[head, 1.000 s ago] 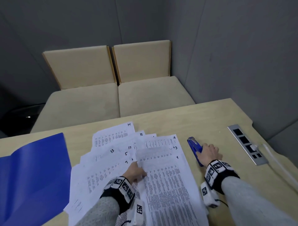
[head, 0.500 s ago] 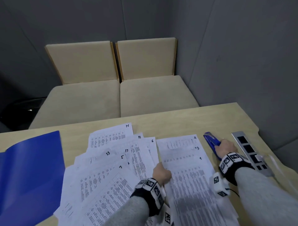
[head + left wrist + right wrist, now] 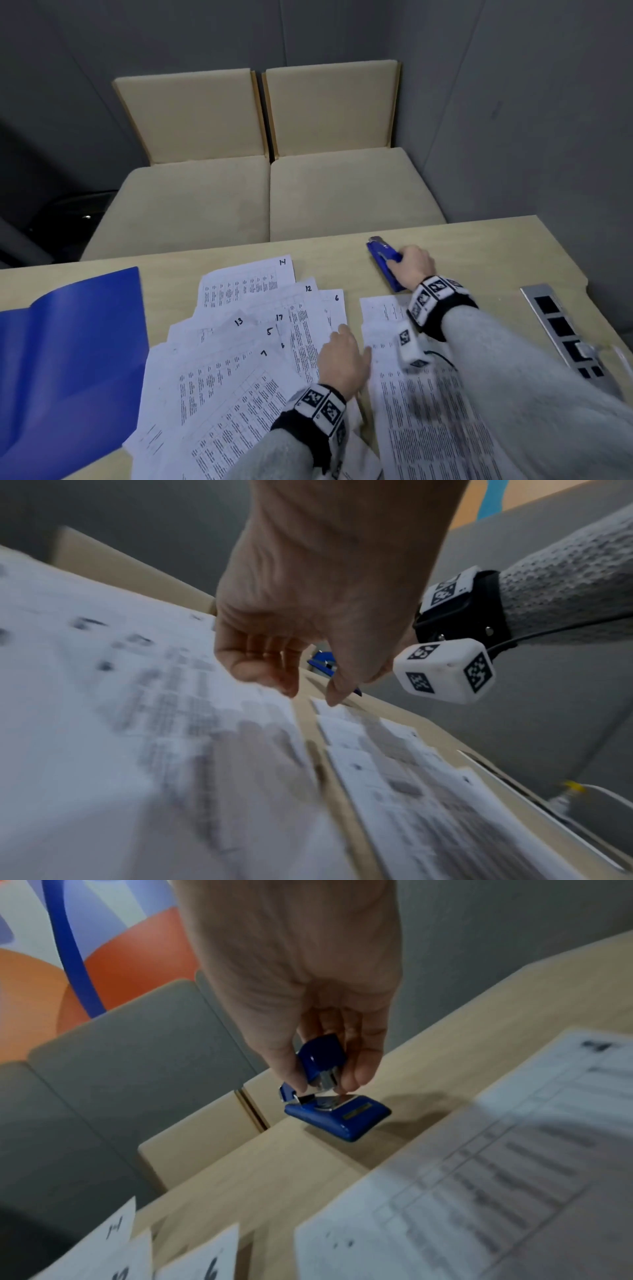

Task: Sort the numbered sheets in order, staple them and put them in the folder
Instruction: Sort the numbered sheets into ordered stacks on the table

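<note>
Sheets (image 3: 246,346) lie fanned and unsorted at lower centre, a second pile (image 3: 421,411) lower right. Left hand (image 3: 342,363) rests loosely on them, gripping nothing. Right hand (image 3: 416,265) pinches the stapler (image 3: 383,260), upper right. Folder (image 3: 68,359) open at left. Sorting, stapling and filing all seem left.

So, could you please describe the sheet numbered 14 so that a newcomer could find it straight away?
Start at the wooden table, with the open blue folder at its left end. Just right of the folder lies a fan of printed sheets. Sheet 14 is the one reaching farthest toward the beige seats, with a handwritten 14 in its top right corner.
</note>
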{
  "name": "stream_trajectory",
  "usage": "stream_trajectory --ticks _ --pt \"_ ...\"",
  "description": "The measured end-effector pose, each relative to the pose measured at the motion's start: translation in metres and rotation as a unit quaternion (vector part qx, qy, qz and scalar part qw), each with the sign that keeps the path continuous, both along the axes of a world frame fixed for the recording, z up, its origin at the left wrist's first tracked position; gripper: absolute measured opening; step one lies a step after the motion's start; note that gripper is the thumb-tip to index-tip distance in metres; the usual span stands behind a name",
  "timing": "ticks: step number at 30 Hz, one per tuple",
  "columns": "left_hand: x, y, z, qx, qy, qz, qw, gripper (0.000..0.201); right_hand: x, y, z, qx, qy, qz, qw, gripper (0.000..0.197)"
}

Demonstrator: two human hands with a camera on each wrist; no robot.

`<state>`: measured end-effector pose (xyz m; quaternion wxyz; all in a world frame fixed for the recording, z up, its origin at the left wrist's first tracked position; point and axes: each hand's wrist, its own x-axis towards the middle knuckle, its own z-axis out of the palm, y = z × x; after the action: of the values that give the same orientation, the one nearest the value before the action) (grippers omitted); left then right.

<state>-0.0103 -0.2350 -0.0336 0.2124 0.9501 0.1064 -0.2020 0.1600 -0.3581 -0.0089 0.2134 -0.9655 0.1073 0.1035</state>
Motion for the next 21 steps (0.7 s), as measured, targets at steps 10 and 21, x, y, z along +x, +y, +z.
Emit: stream_trajectory --ticks 10,21 --pt "-0.039 0.127 -0.014 0.109 -0.129 0.029 0.985 0.023 -0.014 0.064 -0.011 0.046 0.058 0.014 0.997 0.052" --pt "-0.033 0.209 -0.028 0.13 -0.104 -0.069 0.984 0.046 -0.116 0.08 -0.043 0.116 0.136 -0.064 0.982 0.03"
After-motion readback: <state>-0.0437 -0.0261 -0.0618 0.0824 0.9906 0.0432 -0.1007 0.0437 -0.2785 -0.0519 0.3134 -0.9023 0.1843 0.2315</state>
